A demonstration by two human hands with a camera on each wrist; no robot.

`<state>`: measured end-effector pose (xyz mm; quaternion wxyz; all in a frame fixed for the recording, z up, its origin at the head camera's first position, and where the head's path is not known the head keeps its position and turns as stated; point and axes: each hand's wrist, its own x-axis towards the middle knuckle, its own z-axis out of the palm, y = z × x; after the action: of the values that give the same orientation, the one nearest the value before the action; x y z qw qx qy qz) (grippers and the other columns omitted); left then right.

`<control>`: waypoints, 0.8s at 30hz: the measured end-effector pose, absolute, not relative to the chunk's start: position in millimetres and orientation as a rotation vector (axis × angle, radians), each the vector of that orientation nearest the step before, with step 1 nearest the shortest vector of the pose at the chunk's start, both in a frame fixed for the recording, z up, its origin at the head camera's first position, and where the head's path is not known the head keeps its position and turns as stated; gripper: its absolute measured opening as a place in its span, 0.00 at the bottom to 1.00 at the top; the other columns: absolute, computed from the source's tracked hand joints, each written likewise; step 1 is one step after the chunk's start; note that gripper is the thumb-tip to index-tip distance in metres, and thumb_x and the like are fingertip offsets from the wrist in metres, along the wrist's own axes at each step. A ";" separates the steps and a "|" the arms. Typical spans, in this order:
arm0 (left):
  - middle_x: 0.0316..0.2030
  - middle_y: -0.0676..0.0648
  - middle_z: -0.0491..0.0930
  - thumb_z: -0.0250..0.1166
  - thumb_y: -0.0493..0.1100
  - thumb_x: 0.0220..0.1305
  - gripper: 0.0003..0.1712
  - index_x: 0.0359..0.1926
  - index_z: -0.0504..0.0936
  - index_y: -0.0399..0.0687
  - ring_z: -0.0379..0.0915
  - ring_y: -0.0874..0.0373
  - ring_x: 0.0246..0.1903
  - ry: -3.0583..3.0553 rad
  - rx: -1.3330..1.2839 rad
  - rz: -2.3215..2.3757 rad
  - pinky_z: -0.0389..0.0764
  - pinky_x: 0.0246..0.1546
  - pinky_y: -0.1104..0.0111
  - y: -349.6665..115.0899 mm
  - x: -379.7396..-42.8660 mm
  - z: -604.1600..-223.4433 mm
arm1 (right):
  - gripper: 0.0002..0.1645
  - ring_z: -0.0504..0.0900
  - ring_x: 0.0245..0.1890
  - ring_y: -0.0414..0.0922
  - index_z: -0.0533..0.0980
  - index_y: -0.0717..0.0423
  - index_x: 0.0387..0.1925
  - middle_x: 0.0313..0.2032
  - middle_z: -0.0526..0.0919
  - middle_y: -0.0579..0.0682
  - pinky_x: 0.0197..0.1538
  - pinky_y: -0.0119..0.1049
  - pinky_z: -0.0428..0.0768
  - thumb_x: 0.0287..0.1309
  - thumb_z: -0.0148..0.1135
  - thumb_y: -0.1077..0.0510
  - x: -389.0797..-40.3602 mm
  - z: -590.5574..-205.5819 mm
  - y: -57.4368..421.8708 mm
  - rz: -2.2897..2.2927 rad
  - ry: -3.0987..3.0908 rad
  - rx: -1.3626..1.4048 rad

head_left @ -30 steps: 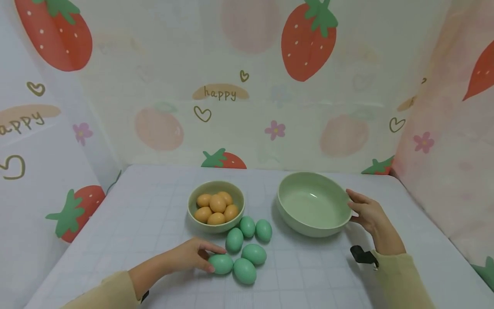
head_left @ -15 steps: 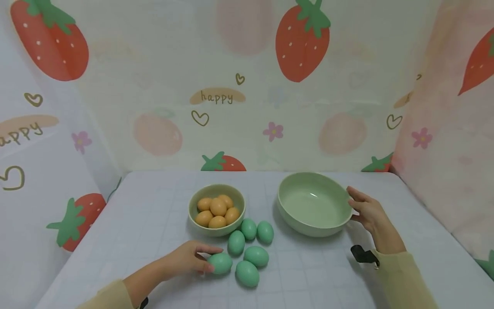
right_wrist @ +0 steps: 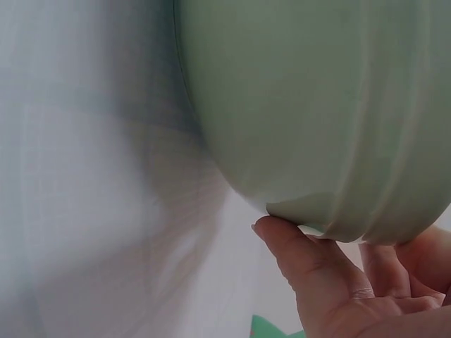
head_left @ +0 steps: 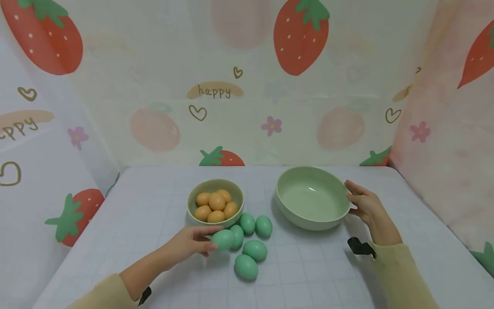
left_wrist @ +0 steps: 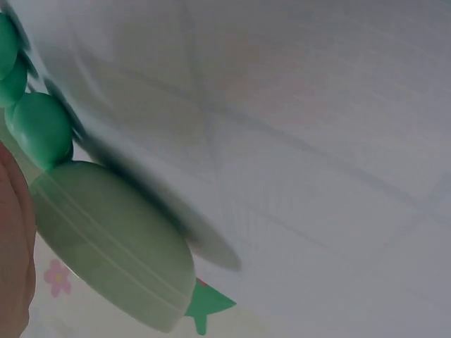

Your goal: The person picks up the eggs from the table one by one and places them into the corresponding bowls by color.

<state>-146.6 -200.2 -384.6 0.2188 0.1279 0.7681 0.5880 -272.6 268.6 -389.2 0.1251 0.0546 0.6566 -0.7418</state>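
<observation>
In the head view, my left hand (head_left: pixel 189 243) pinches a green egg (head_left: pixel 222 240) between thumb and fingers, close in front of the small bowl (head_left: pixel 193 216). Several orange-brown eggs (head_left: pixel 217 201) lie inside that bowl. More green eggs (head_left: pixel 246 266) are loose on the table just right of the held one. Only the edge of my left hand (left_wrist: pixel 13 246) shows in the left wrist view, beside the small bowl's outer wall (left_wrist: pixel 113 239). My right hand (head_left: pixel 368 210) holds the large pale green bowl (head_left: pixel 308 197) by its right side, fingers (right_wrist: pixel 292 250) against the outer wall.
A white table (head_left: pixel 154 193) with a faint grid carries everything. A strawberry-patterned curtain (head_left: pixel 162 56) stands behind it and along both sides. Nothing shows inside the large bowl. Black wrist straps show at both sleeves.
My left hand has taken hold of the green egg and raised it from the front left of the group, up and away toward the small bowl. The right hand stays at the large bowl.
</observation>
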 end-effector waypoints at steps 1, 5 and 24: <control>0.48 0.43 0.80 0.66 0.42 0.65 0.32 0.66 0.69 0.33 0.76 0.53 0.41 2.131 0.345 1.638 0.82 0.41 0.64 -198.1 -147.2 -383.6 | 0.38 0.36 0.73 0.54 0.39 0.60 0.74 0.74 0.35 0.53 0.70 0.62 0.46 0.70 0.43 0.71 -272.5 -389.1 267.9 -2.158 1.916 0.160; 0.52 0.41 0.78 0.65 0.41 0.65 0.31 0.66 0.69 0.33 0.76 0.51 0.42 2.162 0.340 1.689 0.83 0.42 0.63 -187.9 -150.1 -378.8 | 0.38 0.36 0.73 0.54 0.37 0.60 0.74 0.74 0.35 0.52 0.70 0.62 0.46 0.71 0.41 0.72 -271.8 -388.1 265.6 -2.151 1.925 0.170; 0.62 0.38 0.71 0.63 0.37 0.66 0.29 0.66 0.70 0.37 0.80 0.54 0.43 2.163 0.146 1.822 0.82 0.45 0.63 -127.6 -175.2 -365.3 | 0.38 0.36 0.73 0.54 0.40 0.58 0.74 0.74 0.37 0.51 0.70 0.61 0.48 0.71 0.42 0.71 -272.7 -386.3 265.2 -2.153 1.914 0.214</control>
<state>-175.2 -127.6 -365.3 0.1542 0.0510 0.7547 0.6356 -272.7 265.2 -386.3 0.1260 0.0733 0.6573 -0.7393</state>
